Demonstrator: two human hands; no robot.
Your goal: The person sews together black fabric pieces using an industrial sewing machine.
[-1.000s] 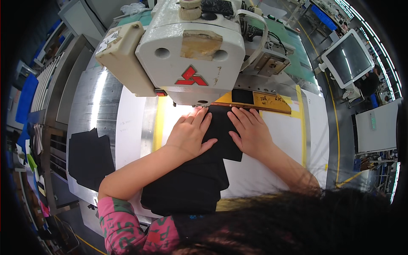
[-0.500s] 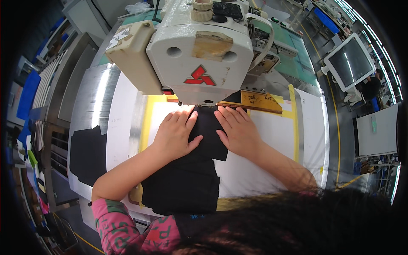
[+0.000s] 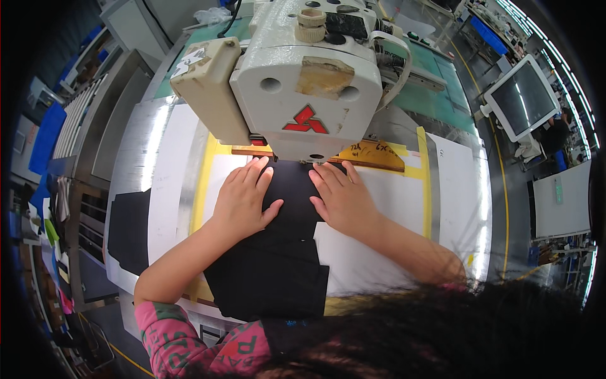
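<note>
Left hand (image 3: 243, 197) and right hand (image 3: 344, 200) press black cloth (image 3: 290, 196), fingers (image 3: 266, 181) spread, gripping nothing; drifting under the machine head (image 3: 306, 95) just beyond risks injury.

Both hands lie palm down below a white machine head (image 3: 309, 85), each with a loosely spread grip. The left hand (image 3: 243, 199) bears on the left edge of black fabric (image 3: 271, 271); the right hand (image 3: 344, 199) on its right edge, fingertips close beneath the machine. The fabric overlies a white sheet (image 3: 391, 205) bordered by yellow tape (image 3: 425, 183). A marked yellow bar (image 3: 372, 156) crosses behind. Further black pieces (image 3: 129, 234) lie apart at left on the metal table (image 3: 136, 142). A monitor (image 3: 525, 98) stands at far right.
</note>
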